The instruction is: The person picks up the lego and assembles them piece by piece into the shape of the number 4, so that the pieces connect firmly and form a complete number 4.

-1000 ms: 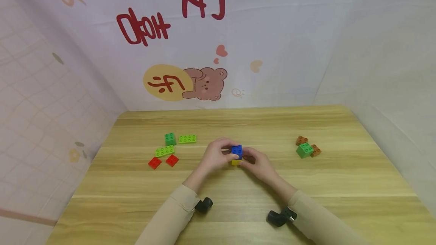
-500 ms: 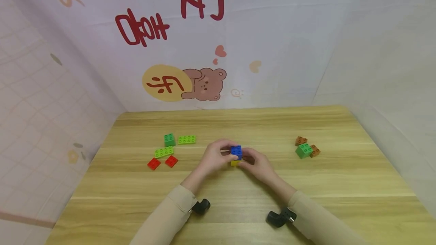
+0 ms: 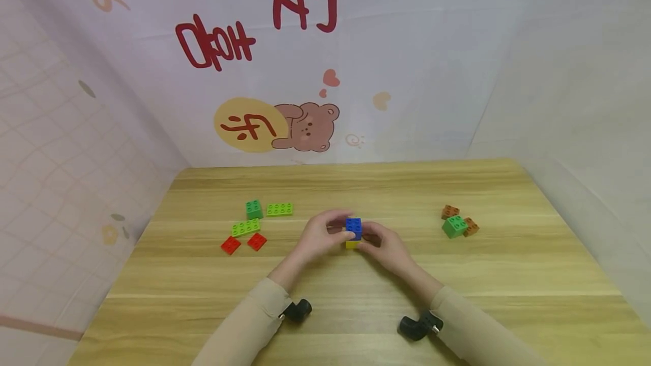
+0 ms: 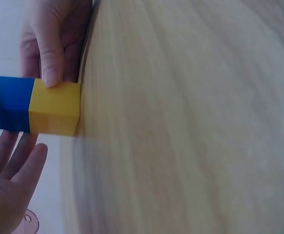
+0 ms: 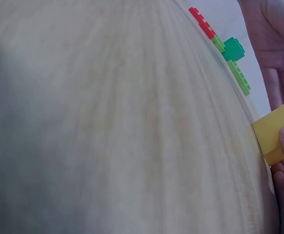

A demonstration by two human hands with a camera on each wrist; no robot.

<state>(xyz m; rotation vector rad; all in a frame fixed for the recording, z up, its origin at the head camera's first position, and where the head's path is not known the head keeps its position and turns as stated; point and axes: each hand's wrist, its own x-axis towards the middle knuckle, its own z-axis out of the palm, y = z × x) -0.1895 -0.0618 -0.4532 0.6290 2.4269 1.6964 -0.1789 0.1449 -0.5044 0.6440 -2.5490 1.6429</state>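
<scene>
A blue toy building brick [image 3: 353,228] sits on top of a yellow brick [image 3: 352,244], which stands on the table near its middle. My left hand [image 3: 320,236] is around the blue brick, thumb on its near side; in the head view its forefinger looks slightly apart from the far side. My right hand [image 3: 389,248] holds the yellow brick, its thumb [image 4: 50,68] on one face in the left wrist view and other fingers [image 5: 283,180] beyond it in the right wrist view. No gap shows between the two bricks in the left wrist view.
Left on the wooden table [image 3: 203,287] lie two flat red bricks [image 3: 256,241], two flat lime bricks [image 3: 280,209] and a green brick [image 3: 254,209]. At the right, another green brick [image 3: 454,226] stands beside two brown bricks [image 3: 450,212]. A white printed cloth [image 3: 432,72] hangs behind.
The left forefinger has drawn slightly away from the blue brick, and the left forearm has shifted a little left. The right hand and the two stacked bricks stay about where they were.
</scene>
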